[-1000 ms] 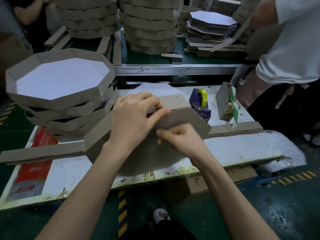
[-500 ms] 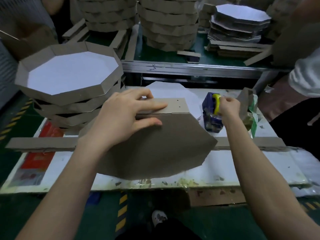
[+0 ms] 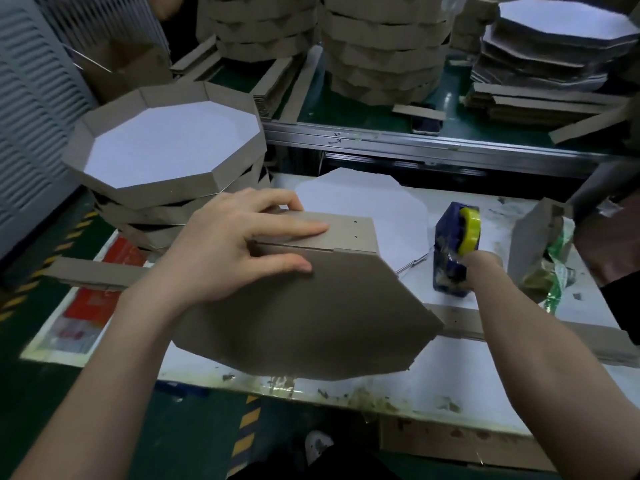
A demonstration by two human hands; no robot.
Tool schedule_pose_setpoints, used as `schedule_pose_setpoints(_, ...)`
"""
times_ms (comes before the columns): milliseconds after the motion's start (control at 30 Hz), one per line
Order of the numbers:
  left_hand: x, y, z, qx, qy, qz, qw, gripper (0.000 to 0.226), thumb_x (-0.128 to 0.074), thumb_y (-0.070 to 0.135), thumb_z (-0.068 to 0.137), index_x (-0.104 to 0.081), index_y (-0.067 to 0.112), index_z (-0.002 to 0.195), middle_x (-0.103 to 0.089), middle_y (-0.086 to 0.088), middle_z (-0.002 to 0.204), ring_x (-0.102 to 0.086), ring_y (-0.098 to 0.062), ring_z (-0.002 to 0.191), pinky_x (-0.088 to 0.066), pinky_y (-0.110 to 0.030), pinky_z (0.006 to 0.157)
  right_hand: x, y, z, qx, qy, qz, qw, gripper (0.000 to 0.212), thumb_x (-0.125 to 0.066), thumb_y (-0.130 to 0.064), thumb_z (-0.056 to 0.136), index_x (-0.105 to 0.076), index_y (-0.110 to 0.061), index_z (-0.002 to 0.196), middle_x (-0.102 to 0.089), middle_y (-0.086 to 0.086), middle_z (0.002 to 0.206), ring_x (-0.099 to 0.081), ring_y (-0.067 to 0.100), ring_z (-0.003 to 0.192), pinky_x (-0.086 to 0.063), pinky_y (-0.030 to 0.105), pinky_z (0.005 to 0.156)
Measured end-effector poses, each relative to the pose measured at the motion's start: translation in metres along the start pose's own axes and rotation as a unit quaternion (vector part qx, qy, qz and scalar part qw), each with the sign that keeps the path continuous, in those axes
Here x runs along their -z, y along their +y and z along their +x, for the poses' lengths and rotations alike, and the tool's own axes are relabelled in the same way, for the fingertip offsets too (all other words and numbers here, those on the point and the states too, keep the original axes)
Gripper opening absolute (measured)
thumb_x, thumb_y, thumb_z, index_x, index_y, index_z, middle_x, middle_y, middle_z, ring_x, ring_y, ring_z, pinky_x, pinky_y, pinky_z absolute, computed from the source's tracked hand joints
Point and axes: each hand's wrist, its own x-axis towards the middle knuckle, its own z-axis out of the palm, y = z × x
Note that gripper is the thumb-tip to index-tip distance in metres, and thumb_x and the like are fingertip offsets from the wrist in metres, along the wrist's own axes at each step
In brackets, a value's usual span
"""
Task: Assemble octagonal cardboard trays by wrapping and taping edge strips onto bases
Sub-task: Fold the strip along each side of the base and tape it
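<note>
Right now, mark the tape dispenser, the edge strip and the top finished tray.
tape dispenser (image 3: 448, 237), head view, blue body.
edge strip (image 3: 346, 237), head view, folded end with two holes.
top finished tray (image 3: 173, 140), head view, white floor.

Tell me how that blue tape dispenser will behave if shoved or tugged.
The tape dispenser stands upright, taller than wide, so a sideways shove would probably tip it. Its blocky body looks solid, likely heavy enough to resist a light tug. The yellow roll sits captive in it, so rolling away seems unlikely.
</note>
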Motion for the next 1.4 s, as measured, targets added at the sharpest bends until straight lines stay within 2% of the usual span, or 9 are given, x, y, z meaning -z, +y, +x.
schedule_pose_setpoints(100, -0.003, 0.001, 0.003, 0.005, 0.009, 0.004, 1.0, 0.05, -0.056, 0.061, 0.075, -0.063, 0.04, 0.121, -0.06, 0.012, 0.123, -0.054, -0.01, 0.109, -0.039, -0.034, 0.091, -0.001, 0.004, 0.005, -0.026, 0.001, 0.128, 0.991, 0.034, -0.071, -0.007, 0.084, -0.058, -0.002, 0.115, -0.063, 0.016, 0.117, -0.059, 0.032, 0.098, -0.054, 0.045, 0.091)
schedule_pose_setpoints(200, -0.004, 0.002, 0.006, 0.011, 0.009, 0.003, 1.0, 0.052, -0.052, 0.064, 0.075, -0.062, 0.043, 0.121, -0.059, 0.014, 0.123, -0.054, -0.011, 0.108, -0.04, -0.037, 0.089, -0.003, 0.013, 0.0, -0.023, 0.035, 0.255, 0.966, 0.026, -0.076, -0.015, 0.081, -0.058, -0.005, 0.097, -0.064, 0.009, 0.099, -0.06, 0.023, 0.075, -0.055, 0.034, 0.068)
schedule_pose_setpoints(333, -0.005, 0.005, 0.009, 0.0, 0.01, 0.011, 1.0, 0.052, -0.051, 0.064, 0.075, -0.061, 0.043, 0.122, -0.06, 0.012, 0.122, -0.055, -0.014, 0.105, -0.041, -0.04, 0.087, -0.004, 0.034, -0.022, 0.014, 0.067, 0.354, 0.933, 0.022, -0.07, -0.027, 0.078, -0.057, -0.011, 0.071, -0.054, -0.001, 0.068, -0.048, 0.013, 0.053, -0.037, 0.019, 0.04)
schedule_pose_setpoints(467, -0.005, 0.004, 0.009, -0.002, 0.012, 0.008, 1.0, 0.052, -0.051, 0.065, 0.075, -0.062, 0.044, 0.121, -0.059, 0.014, 0.122, -0.054, -0.01, 0.106, -0.04, -0.037, 0.087, -0.01, 0.082, -0.027, 0.096, 0.056, 0.319, 0.941, 0.029, -0.067, -0.017, 0.09, -0.059, -0.003, 0.066, -0.056, 0.007, 0.077, -0.05, 0.017, 0.073, -0.042, 0.023, 0.068)
schedule_pose_setpoints(667, -0.003, 0.002, -0.005, 0.013, 0.014, 0.026, 0.999, 0.051, -0.05, 0.064, 0.078, -0.061, 0.043, 0.124, -0.059, 0.013, 0.126, -0.055, -0.013, 0.107, -0.042, -0.041, 0.09, -0.003, 0.09, -0.015, 0.138, 0.086, 0.214, 0.963, 0.025, -0.065, -0.015, 0.095, -0.071, 0.008, 0.102, -0.067, 0.011, 0.121, -0.062, 0.025, 0.109, -0.045, 0.025, 0.094)
schedule_pose_setpoints(833, -0.001, 0.009, -0.013, 0.049, 0.004, 0.12, 0.992, 0.059, -0.039, 0.072, 0.081, -0.049, 0.049, 0.135, -0.058, 0.015, 0.129, -0.051, -0.009, 0.117, -0.037, -0.039, 0.098, 0.003, 0.084, -0.009, 0.148, 0.086, 0.14, 0.975, 0.027, -0.062, -0.017, 0.097, -0.07, 0.006, 0.107, -0.069, 0.019, 0.11, -0.063, 0.033, 0.103, -0.043, 0.027, 0.086)
schedule_pose_setpoints(1000, -0.011, 0.034, 0.004, 0.048, 0.0, 0.208, 0.977, 0.081, -0.027, 0.09, 0.074, -0.048, 0.036, 0.13, -0.059, 0.013, 0.127, -0.055, -0.013, 0.115, -0.034, -0.037, 0.103, 0.008, 0.074, 0.002, 0.186, 0.089, 0.013, 0.978, 0.029, -0.055, -0.016, 0.101, -0.063, 0.012, 0.099, -0.065, 0.031, 0.106, -0.06, 0.043, 0.103, -0.045, 0.042, 0.086)
schedule_pose_setpoints(1233, -0.025, 0.039, 0.02, 0.024, -0.035, 0.231, 0.972, 0.086, -0.019, 0.087, 0.072, -0.039, 0.039, 0.141, -0.059, 0.013, 0.113, -0.056, -0.012, 0.102, -0.03, -0.026, 0.071, 0.01, 0.073, 0.009, 0.23, 0.098, -0.093, 0.964, 0.016, -0.051, -0.006, 0.099, -0.052, 0.008, 0.092, -0.06, 0.035, 0.105, -0.057, 0.047, 0.1, -0.037, 0.038, 0.074)
schedule_pose_setpoints(1400, -0.022, 0.033, 0.019, 0.029, -0.031, 0.228, 0.973, 0.087, -0.018, 0.087, 0.072, -0.041, 0.039, 0.14, -0.059, 0.013, 0.11, -0.057, -0.013, 0.1, -0.029, -0.026, 0.068, 0.012, 0.072, 0.011, 0.272, 0.103, -0.144, 0.946, 0.008, -0.049, 0.002, 0.096, -0.046, 0.003, 0.088, -0.058, 0.036, 0.103, -0.056, 0.048, 0.097, -0.036, 0.038, 0.07)
